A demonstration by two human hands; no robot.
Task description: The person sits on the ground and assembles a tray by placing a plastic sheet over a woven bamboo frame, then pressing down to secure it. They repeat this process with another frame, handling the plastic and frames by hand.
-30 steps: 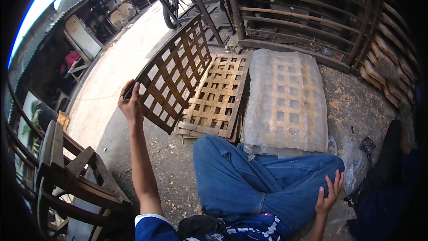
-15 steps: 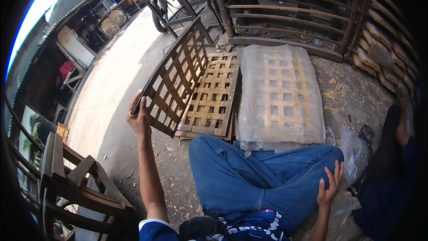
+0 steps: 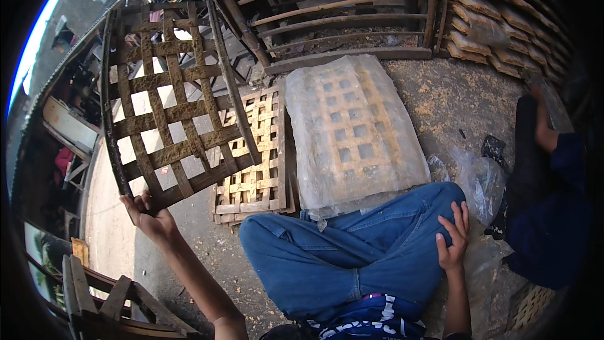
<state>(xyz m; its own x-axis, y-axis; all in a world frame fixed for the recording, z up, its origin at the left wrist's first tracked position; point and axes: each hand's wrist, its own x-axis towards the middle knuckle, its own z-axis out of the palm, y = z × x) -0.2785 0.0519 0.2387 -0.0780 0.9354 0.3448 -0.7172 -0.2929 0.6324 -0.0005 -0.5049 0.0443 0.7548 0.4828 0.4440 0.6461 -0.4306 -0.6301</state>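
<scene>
My left hand (image 3: pixel 151 219) grips the lower corner of a wooden lattice tray (image 3: pixel 165 115), held up and tilted at the left. Its woven slats carry brownish residue, and the ground shows through the gaps. My right hand (image 3: pixel 454 236) lies on my right knee, fingers stretched and holding nothing. Beyond my crossed legs, a stack of similar lattice trays (image 3: pixel 273 164) lies on the ground, partly hidden by the raised one. Right beside it, a whitish translucent plastic sheet (image 3: pixel 402 157) covers another lattice, whose grid shows through.
Slatted wooden racks (image 3: pixel 340 20) stand at the back; pale flat slabs (image 3: pixel 469 44) fill the shelves far right. Crumpled clear plastic (image 3: pixel 481 182) lies beyond my right knee, near another person's dark-clothed leg (image 3: pixel 525 151). A wooden frame (image 3: pixel 116 299) stands lower left.
My left hand has carried the lattice tray left and away from the stack, turning its face toward me. The view has shifted right. My right hand stays on my knee.
</scene>
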